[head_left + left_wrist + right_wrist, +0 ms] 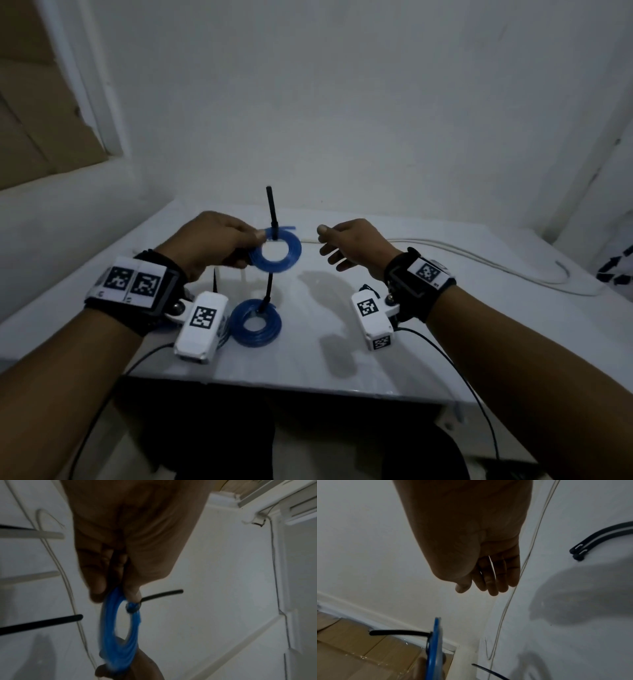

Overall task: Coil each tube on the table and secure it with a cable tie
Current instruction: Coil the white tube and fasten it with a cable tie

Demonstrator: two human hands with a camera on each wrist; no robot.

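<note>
Left grip [219, 240] around tied blue coil [275, 251] — head view.

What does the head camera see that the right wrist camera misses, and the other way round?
Only the head view shows the second blue coil lying tied on the table, and the left hand gripping the raised coil.

Only the right wrist view shows two loose black cable ties lying side by side on the table.

Both show the raised blue coil with its black cable tie sticking out, the open, empty right hand, and the thin white cord across the table.
</note>
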